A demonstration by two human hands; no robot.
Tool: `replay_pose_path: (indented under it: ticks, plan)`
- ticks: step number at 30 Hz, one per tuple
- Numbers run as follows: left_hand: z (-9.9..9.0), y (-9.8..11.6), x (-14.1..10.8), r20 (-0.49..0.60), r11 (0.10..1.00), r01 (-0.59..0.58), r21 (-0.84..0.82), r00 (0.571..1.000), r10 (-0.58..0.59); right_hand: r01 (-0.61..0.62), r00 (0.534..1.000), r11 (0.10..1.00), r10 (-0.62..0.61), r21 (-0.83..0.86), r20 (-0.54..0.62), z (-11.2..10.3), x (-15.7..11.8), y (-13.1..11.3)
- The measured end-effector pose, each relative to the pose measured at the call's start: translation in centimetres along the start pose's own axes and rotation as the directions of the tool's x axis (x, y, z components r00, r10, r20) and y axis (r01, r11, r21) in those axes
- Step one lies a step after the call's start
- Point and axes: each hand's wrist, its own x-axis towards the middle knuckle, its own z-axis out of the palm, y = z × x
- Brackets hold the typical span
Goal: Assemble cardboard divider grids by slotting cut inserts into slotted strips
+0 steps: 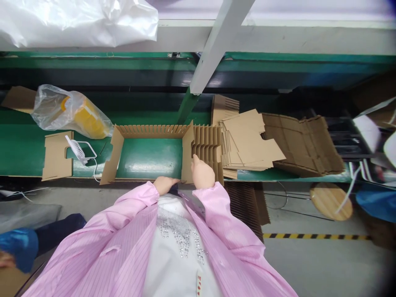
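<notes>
A cardboard frame [187, 159] stands on the green bench in front of me, with a slotted back wall and the bench surface showing through its middle. My left hand [166, 185] is closed at its front wall, thumb pointing right along the edge and the other fingers hidden. Right of the frame is a cardboard divider grid [206, 138] with several rows of cells. My right hand [202, 174] is closed where the frame's right wall meets this grid, one digit pointing up; what its hidden fingers hold there looks like the cardboard divider.
Flat cardboard sheets [246, 142] lie piled on the right, beside larger brown cardboard [305, 144]. On the left are a white fan-like device [78, 150], a cardboard piece [57, 156] and a bagged yellow item [88, 117]. A white post [213, 45] slants overhead. A round stool [331, 201] stands below.
</notes>
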Motion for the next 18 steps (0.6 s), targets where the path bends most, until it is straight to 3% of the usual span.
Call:
replay_pose_path:
  ticks: [8, 12, 18]
  plan:
    - [-0.6, 0.6, -0.3, 0.036, 0.996, 0.000, 0.086, 0.999, -0.003, 0.039, 0.996, 0.997, -0.045, 0.074, 0.083, -1.9, 1.6, 0.5]
    - [-0.6, 0.6, -0.4, 0.045, 0.995, 0.007, 0.103, 0.999, -0.012, -0.029, 0.983, 1.000, 0.030, -0.003, 0.182, -1.6, 1.7, -0.8]
    - [-0.6, 0.3, -0.3, 0.053, 0.991, 0.011, 0.133, 0.998, -0.018, -0.044, 0.985, 0.997, 0.054, -0.063, 0.161, -0.8, 0.8, -1.7]
